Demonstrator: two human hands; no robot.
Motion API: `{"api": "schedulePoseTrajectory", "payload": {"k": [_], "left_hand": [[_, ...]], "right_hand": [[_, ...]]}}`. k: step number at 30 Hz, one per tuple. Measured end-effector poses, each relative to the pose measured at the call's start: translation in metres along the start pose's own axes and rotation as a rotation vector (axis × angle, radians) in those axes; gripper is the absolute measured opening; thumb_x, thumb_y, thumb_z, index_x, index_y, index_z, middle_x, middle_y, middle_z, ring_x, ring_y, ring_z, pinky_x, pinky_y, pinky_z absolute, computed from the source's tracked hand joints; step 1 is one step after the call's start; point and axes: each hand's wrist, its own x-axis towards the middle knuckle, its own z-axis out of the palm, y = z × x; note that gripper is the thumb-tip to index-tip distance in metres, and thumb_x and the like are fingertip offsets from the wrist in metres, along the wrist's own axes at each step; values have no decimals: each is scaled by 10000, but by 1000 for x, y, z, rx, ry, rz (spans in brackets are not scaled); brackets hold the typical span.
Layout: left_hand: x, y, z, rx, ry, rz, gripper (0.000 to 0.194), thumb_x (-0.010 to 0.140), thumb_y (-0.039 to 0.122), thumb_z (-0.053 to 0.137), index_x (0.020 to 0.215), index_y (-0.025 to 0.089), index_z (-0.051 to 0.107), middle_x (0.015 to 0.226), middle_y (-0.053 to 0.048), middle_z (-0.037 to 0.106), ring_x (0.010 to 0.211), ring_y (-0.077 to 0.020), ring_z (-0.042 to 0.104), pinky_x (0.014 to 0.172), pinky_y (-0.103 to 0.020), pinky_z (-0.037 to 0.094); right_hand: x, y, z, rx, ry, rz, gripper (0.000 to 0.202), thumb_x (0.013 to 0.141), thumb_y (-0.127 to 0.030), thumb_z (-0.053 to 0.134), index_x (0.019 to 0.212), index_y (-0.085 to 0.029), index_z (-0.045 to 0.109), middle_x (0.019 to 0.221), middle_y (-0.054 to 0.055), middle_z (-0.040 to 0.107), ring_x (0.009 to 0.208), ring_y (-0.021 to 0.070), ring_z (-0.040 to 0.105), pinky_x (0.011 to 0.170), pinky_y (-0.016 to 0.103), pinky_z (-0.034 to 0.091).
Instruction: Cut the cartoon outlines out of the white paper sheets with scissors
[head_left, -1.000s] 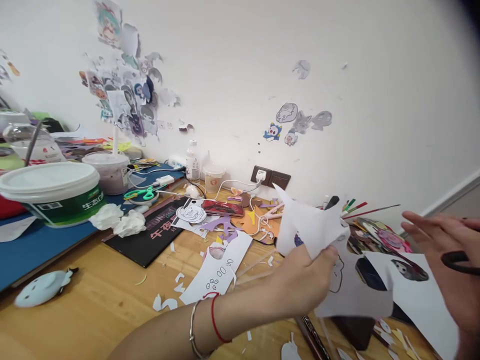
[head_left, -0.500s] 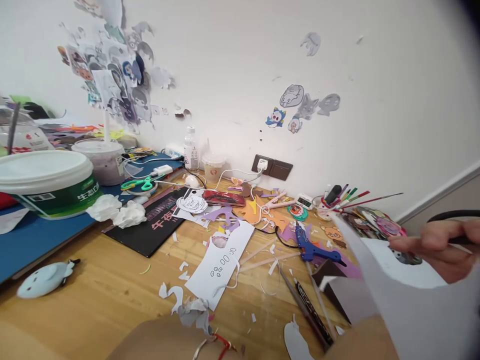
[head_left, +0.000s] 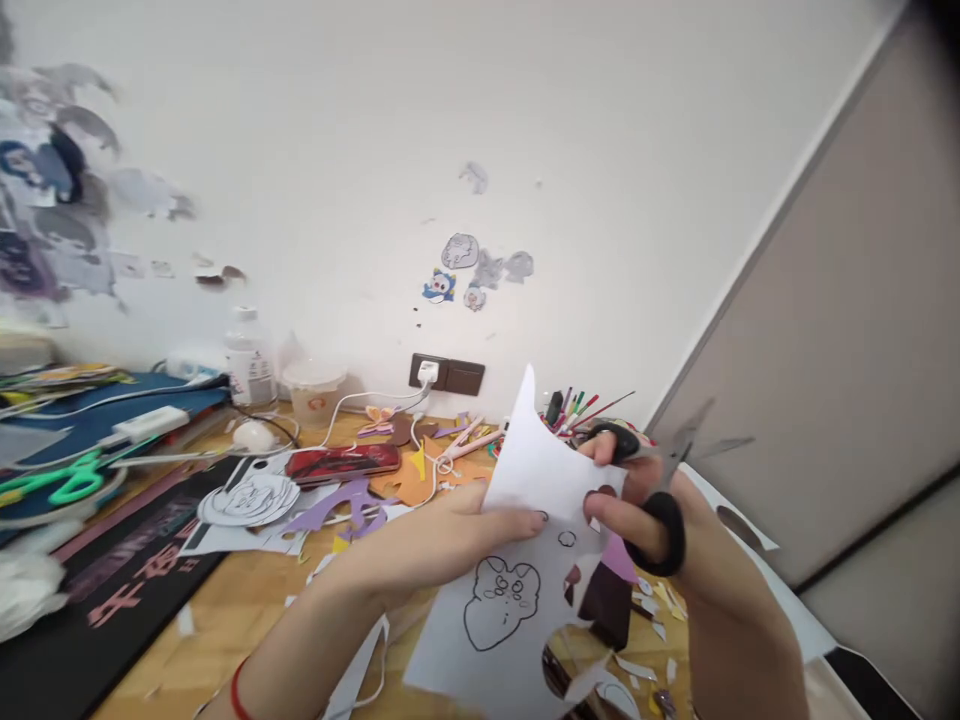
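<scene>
My left hand grips a white sheet of paper by its upper middle, thumb on top. The sheet carries a black outline drawing of a cartoon face and has cut-out notches along its edges. My right hand holds black-handled scissors at the sheet's right edge, fingers through the loops, blades apart and pointing up to the right. A red string circles my left wrist.
The wooden desk is littered with paper scraps and coloured cut-outs. A red phone, green scissors, a black board, a cup, a bottle, a wall socket and a pot of pens lie behind. Stickers cover the wall.
The view has swung right. My left hand has come back up onto the sheet, and my right hand with the scissors has moved in to the sheet's right edge.
</scene>
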Motion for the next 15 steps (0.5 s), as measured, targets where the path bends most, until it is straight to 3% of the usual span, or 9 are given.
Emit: {"api": "schedulePoseTrajectory", "payload": {"k": [4,10,13,15], "left_hand": [[1,3,0,-59,78,-45,392,790,409,595,1100,170,621,911,-80,727,814,-198,677,664,-251,523],[4,5,5,10,252,-36,346,796,425,562,1016,163,617,832,-71,727,727,-192,675,596,-252,512],[9,3,1,103,371,59,342,792,468,543,916,160,624,802,-57,715,725,-208,664,600,-278,502],[11,2,-2,175,472,164,357,811,485,498,847,154,624,774,-49,700,733,-217,648,616,-286,489]], "right_hand": [[-1,-2,7,32,95,-29,231,783,-201,633,900,-250,440,779,-35,477,587,97,496,537,233,415],[2,-6,11,98,165,-43,273,758,-194,673,840,-248,418,792,-41,476,647,109,514,575,226,419],[0,-5,4,42,246,-153,231,807,-256,635,882,-266,416,812,-30,502,712,127,515,645,240,424],[-1,-3,-2,-87,201,-222,190,840,-338,586,927,-264,434,839,0,520,786,159,518,693,264,426]]}}
